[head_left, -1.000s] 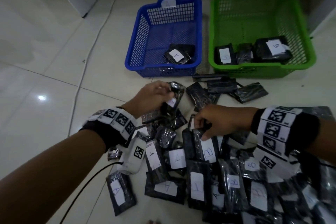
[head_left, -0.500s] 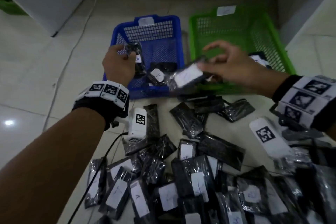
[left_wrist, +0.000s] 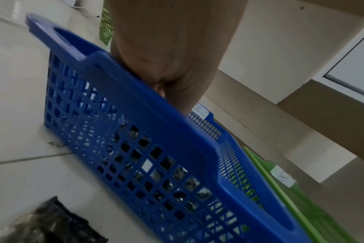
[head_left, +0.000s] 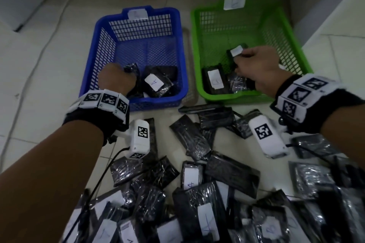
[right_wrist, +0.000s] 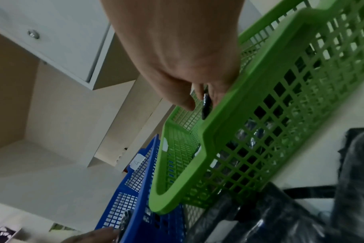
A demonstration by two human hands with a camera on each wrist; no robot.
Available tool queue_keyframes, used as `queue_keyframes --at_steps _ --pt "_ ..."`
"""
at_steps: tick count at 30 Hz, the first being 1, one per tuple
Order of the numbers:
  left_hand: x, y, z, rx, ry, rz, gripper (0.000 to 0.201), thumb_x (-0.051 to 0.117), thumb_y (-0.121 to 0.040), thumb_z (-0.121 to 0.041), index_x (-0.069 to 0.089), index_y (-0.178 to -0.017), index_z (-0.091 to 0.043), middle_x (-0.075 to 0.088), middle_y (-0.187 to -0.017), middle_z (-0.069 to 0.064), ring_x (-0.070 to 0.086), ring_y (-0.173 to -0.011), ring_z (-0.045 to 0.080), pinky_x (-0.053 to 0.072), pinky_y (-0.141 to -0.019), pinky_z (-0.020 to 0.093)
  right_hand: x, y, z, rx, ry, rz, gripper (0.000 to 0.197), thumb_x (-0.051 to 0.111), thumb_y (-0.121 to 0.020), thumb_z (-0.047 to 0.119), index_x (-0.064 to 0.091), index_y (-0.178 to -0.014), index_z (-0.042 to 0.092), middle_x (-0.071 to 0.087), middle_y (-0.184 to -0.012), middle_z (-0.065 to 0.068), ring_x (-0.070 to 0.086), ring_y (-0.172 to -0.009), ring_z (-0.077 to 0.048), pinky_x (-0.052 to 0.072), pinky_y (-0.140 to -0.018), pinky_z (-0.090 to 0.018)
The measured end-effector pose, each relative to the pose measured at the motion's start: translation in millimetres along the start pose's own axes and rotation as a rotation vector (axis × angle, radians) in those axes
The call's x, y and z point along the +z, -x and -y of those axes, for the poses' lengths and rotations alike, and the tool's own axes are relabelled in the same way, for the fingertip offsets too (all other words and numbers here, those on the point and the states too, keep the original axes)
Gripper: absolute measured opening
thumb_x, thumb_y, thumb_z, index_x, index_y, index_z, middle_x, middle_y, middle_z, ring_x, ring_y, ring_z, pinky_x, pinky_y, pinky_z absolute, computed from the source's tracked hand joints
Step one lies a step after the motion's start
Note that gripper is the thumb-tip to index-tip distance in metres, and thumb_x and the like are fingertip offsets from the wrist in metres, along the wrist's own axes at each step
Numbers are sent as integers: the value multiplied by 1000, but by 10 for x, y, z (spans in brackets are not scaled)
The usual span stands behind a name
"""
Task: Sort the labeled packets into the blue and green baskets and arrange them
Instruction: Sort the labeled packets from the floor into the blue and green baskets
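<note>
Both hands were down inside the baskets at once. Left hand (head_left: pixel 116 81) sat low in the blue basket (head_left: pixel 178 49), fingers curled on a dark packet (head_left: pixel 132 69). Right hand (head_left: pixel 256 65) was over the green basket (head_left: pixel 197 49), pinching a white-labelled packet (head_left: pixel 238 51) by its edge, above the floor of the basket.

Risks, as a guess: the film wrap looked slick, so a pinch-held packet could slip out & land crooked or label-down, spoiling the arranging. Dropping w/o checking the letter could mix A & B; the label in the right hand was too blurred to read. A wrist catching the near rim could shove a light plastic basket across the smooth tile.

Materials: baskets were rigid moulded plastic w/ open lattice walls, thick rolled rims and a paper tag on each far wall. Packets were flat black rectangles in crinkly, glossy film, w/ white paper stickers. The unsorted pile (head_left: pixel 197 213) lay overlapping on glossy pale floor tiles (head_left: pixel 39 85), near the baskets.
</note>
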State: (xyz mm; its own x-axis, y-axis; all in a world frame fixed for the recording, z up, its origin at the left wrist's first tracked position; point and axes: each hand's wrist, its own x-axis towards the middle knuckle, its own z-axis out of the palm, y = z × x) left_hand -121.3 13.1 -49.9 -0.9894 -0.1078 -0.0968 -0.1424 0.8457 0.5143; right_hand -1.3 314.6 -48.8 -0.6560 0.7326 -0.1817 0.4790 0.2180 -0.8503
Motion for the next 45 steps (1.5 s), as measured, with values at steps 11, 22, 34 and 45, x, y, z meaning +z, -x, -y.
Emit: queue_keyframes --at_steps 11,22,34,45 --pt "-287 992 -453 729 -30 211 9 63 -90 -27 68 -97 -26 65 -79 -14 58 -71 7 49 -69 29 -406 831 334 -586 406 426 4 74 -83 15 76 -85 12 59 -64 12 55 -58 2 41 -59 -6" --pt "-180 2224 -22 685 -638 1051 51 68 -87 -61 59 -124 -26 53 -92 -18 54 -88 9 40 -74 24 -346 1848 -396 -777 616 981 6 77 -79 21 76 -85 22 73 -84 7 66 -76 -9 50 -71 -26" --pt "-672 2207 599 198 -192 1079 23 72 -92 -36 60 -109 -24 66 -94 -8 66 -84 13 51 -66 19 223 1824 -337 -961 716 1168 39 76 -84 22 65 -121 18 65 -119 -2 56 -109 -24 42 -87 -32" --pt "-1315 1707 478 -21 284 584 22 68 -95 -31 68 -114 -19 75 -109 6 72 -98 19 56 -86 39 242 1743 -280 -1031 976 1130 40 73 -81 45 63 -115 26 55 -106 4 43 -101 -12 37 -79 -29"
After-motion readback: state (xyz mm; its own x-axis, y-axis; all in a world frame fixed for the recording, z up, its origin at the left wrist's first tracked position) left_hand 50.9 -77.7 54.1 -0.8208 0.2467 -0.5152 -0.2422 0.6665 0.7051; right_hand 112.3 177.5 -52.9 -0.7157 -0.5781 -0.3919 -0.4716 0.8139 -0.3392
